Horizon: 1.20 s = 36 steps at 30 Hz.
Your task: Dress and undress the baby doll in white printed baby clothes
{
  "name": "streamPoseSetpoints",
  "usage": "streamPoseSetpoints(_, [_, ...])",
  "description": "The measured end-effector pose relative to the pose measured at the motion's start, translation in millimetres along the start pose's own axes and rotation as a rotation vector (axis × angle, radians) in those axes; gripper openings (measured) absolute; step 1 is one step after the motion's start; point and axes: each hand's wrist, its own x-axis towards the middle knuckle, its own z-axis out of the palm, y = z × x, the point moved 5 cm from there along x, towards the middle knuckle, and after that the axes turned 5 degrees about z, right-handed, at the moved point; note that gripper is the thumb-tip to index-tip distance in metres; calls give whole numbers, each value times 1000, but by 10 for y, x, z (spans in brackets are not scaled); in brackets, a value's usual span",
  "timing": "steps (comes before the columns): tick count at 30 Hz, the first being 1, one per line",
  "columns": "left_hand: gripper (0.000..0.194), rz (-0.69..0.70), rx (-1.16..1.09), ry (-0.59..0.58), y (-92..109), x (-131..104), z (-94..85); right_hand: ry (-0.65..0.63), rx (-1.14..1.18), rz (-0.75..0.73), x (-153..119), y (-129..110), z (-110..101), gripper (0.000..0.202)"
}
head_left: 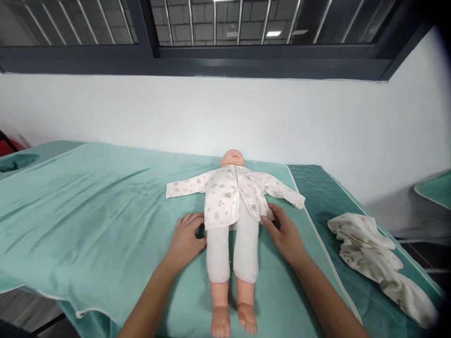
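Observation:
A baby doll [232, 206] lies on its back on a light green towel [105, 211], head toward the wall. It wears a white printed shirt [229, 195] with sleeves spread out and white pants [232, 249]; its bare feet point at me. My left hand [186, 237] rests on the towel at the doll's hip, fingers curled against the shirt's lower edge. My right hand [283, 232] lies at the other hip, fingertips on the shirt's hem.
A crumpled white printed cloth [373, 256] lies on the darker green table cover [327, 197] at the right. A white wall and a dark window frame rise behind. Another green-covered surface [435, 188] shows at far right.

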Motion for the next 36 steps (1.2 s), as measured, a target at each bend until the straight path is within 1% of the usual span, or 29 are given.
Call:
streamPoseSetpoints(2, [19,32,35,4,-9,-6,3,11,-80,6,-145,-26,-3,47])
streamPoseSetpoints(4, [15,58,73,2,-2,-11,10,27,-147,15,-207,-63,10,48])
streamPoseSetpoints(10, [18,119,150,30,70,-10,31,58,-285,58,-158,-114,61,45])
streamPoseSetpoints(13, [18,111,108,69,47,-27,41,47,-419,73,-176,-104,71,45])
streamPoseSetpoints(15, [17,106,38,108,9,-57,43,52,-453,62,-210,-92,61,43])
streamPoseSetpoints(17, [15,87,-34,148,-37,-97,36,72,-434,15,-252,-87,41,41])
streamPoseSetpoints(19, [13,65,-60,169,-69,-133,31,107,-436,-38,-289,-87,20,38])
streamPoseSetpoints(21, [12,56,-28,173,-76,-148,29,207,-485,-86,-315,-110,-11,38])
streamPoseSetpoints(23, [11,60,24,167,-69,-139,36,338,-545,-192,-327,-197,-23,42])
streamPoseSetpoints(24, [11,64,46,165,-65,-128,42,385,-575,-268,-326,-261,-9,45])
streamPoseSetpoints(25, [11,68,64,165,-63,-115,48,403,-607,-351,-316,-331,21,47])
streamPoseSetpoints(27, [12,73,96,164,-62,-90,62,370,-674,-485,-265,-459,100,48])
streamPoseSetpoints(29, [13,71,118,170,-68,-75,69,306,-719,-544,-178,-556,153,47])
streamPoseSetpoints(31, [15,70,119,177,-73,-69,71,285,-714,-550,-82,-635,149,43])
streamPoseSetpoints(33, [15,72,109,183,-76,-69,70,298,-677,-522,-1,-710,119,34])
streamPoseSetpoints(35, [15,64,98,191,-84,-71,66,295,-606,-504,42,-802,113,25])
streamPoseSetpoints(36, [15,57,94,194,-89,-71,64,274,-560,-509,44,-859,128,23])
